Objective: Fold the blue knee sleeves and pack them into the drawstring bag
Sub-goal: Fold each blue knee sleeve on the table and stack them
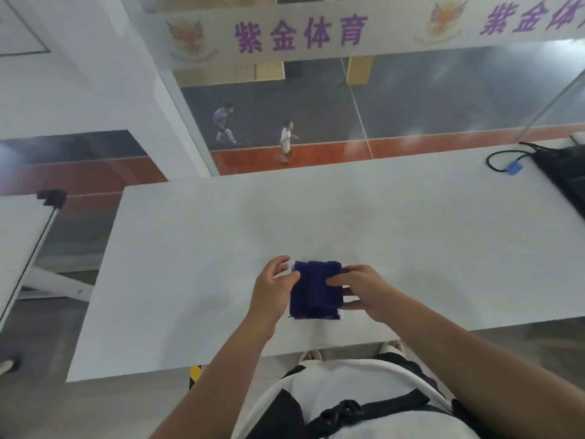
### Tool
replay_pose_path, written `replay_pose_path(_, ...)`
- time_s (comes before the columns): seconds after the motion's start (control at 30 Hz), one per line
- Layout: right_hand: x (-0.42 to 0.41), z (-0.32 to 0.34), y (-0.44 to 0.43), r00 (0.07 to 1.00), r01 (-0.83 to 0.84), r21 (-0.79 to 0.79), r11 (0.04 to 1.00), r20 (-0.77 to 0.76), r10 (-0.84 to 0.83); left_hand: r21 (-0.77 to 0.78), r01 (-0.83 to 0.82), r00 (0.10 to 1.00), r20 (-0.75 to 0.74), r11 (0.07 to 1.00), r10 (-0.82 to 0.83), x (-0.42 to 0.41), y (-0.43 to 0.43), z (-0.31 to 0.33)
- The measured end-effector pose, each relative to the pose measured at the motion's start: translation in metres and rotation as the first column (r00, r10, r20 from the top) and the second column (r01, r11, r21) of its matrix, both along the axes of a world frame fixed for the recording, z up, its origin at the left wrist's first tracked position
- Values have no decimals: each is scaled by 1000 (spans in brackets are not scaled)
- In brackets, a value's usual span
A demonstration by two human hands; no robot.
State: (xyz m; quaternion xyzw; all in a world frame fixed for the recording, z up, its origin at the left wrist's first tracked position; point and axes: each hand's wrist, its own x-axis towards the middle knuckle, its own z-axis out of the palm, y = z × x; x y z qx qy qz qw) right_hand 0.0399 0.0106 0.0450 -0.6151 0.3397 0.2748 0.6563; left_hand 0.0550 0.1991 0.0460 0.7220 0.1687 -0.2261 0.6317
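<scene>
The blue knee sleeves (315,291) lie folded in a compact square stack on the white table (395,236), near its front edge, with white trim showing at the left and bottom edges. My left hand (273,288) grips the stack's left side, thumb on the upper left corner. My right hand (364,289) holds the right side, with its fingers pressed flat on top of the fabric. The black drawstring bag (562,175) lies far off at the table's right end, partly cut off by the frame, its cord looping to a blue tag (514,168).
Behind the table a glass wall looks down on a sports court with two people. A second white table (19,239) stands at the left across a gap. My feet show below the table's front edge.
</scene>
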Motion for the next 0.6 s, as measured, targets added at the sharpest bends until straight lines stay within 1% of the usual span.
replay_pose_path(0.07, 2, -6, 1, 1000, -14, -17, 1000, -22, 13, 103, 6, 1000, 2, 995, -6, 1, 5, -5)
replay_pose_path(0.13, 3, -12, 2, 999, -20, -43, 999, -34, 18, 143, 56, 998, -27, 988, -52, 2, 8, -10)
replay_pose_path(0.27, 4, -21, 4, 999, -8, -70, 997, -45, 5, 129, 183, 982, -61, 975, -177, 3, 2, -12)
replay_pose_path(0.37, 3, -25, 0, 999, 27, -105, 994, -37, -31, 84, 234, 966, -133, 969, -222, 7, -3, -15)
replay_pose_path(0.47, 2, -28, -7, 997, 59, -101, 993, -51, -64, 11, 243, 953, -189, 970, -237, 12, -8, -21)
replay_pose_path(0.6, 0, -33, -10, 996, 8, -152, 988, -84, -20, 75, 272, 949, -186, 959, -254, 17, -14, -25)
